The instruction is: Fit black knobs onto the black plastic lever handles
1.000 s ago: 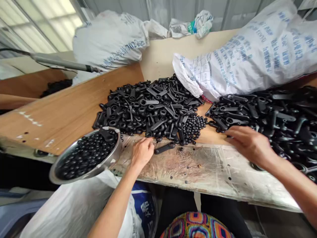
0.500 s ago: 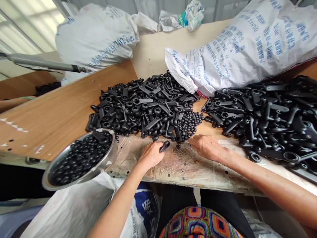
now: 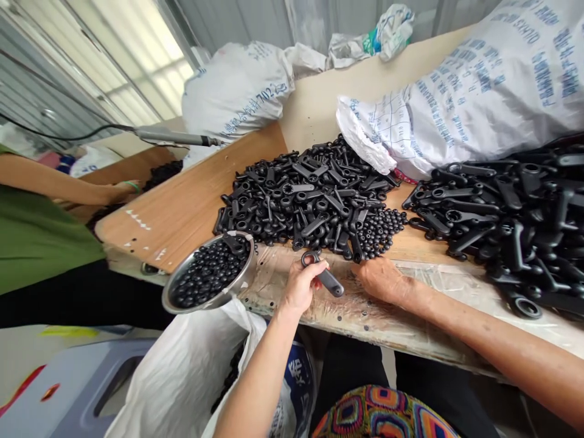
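Observation:
Between its thumb and fingers, my left hand (image 3: pixel 302 286) grips a black lever part (image 3: pixel 329 281), its ring end toward the pile. My right hand (image 3: pixel 381 280) rests at the table edge beside small black balls (image 3: pixel 381 231), fingers curled down; whatever they hold is hidden. Behind both hands lies a heap of black lever parts (image 3: pixel 301 194). A metal bowl (image 3: pixel 171 299) of black balls sits left of my left hand, with one lever part on top.
A second heap of lever parts (image 3: pixel 515 213) lies at the right. White printed sacks (image 3: pixel 479 91) stand behind. An open white sack (image 3: pixel 168 371) is below the bowl. At far left, another person's arm (image 3: pixel 59 179) reaches into a wooden tray, near a grey tool (image 3: pixel 173 136).
The view has swung left, bringing the other person into sight. The lever part in my left hand now shows along its whole length. My right hand stays by the balls.

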A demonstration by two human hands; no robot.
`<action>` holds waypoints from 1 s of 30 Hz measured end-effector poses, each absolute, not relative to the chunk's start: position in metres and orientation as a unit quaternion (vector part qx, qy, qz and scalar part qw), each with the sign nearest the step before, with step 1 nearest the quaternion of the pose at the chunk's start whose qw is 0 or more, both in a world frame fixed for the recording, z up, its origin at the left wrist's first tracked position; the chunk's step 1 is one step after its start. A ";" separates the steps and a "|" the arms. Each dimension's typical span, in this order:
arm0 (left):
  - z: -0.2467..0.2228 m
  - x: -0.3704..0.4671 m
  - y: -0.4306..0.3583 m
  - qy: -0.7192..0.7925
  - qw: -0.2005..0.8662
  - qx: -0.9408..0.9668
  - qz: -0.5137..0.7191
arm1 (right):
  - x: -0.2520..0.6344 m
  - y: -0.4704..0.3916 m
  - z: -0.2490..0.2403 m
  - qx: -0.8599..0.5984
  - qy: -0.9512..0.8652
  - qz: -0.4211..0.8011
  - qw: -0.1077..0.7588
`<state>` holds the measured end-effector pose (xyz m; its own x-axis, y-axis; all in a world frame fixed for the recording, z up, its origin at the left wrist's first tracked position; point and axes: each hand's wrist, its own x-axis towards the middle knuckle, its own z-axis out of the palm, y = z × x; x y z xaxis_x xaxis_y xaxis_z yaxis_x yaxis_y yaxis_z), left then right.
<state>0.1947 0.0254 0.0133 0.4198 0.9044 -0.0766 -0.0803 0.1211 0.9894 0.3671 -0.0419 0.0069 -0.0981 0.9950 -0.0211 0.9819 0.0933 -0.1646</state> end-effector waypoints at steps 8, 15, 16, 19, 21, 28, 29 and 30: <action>0.010 0.202 0.006 0.319 0.674 0.552 0.373 | 0.393 -0.103 0.017 -0.580 -0.580 0.372 0.435; 0.018 0.202 -0.026 0.176 0.766 0.525 0.327 | 0.396 -0.145 0.007 -0.429 -0.336 0.547 0.635; 0.018 0.204 -0.029 0.171 0.777 0.510 0.327 | 0.396 -0.148 0.004 -0.411 -0.330 0.549 0.649; 0.014 0.212 -0.037 0.157 0.814 0.458 0.321 | 0.395 -0.154 -0.004 -0.385 -0.319 0.552 0.667; 0.010 0.217 -0.042 0.150 0.829 0.449 0.299 | 0.394 -0.157 -0.008 -0.380 -0.320 0.556 0.666; -0.013 0.234 -0.062 0.129 0.876 0.433 0.170 | 0.391 -0.163 -0.020 -0.421 -0.309 0.502 0.690; -0.016 0.236 -0.065 0.135 0.881 0.421 0.166 | 0.389 -0.164 -0.021 -0.424 -0.298 0.494 0.698; -0.019 0.239 -0.068 0.143 0.884 0.412 0.170 | 0.388 -0.164 -0.022 -0.424 -0.286 0.490 0.705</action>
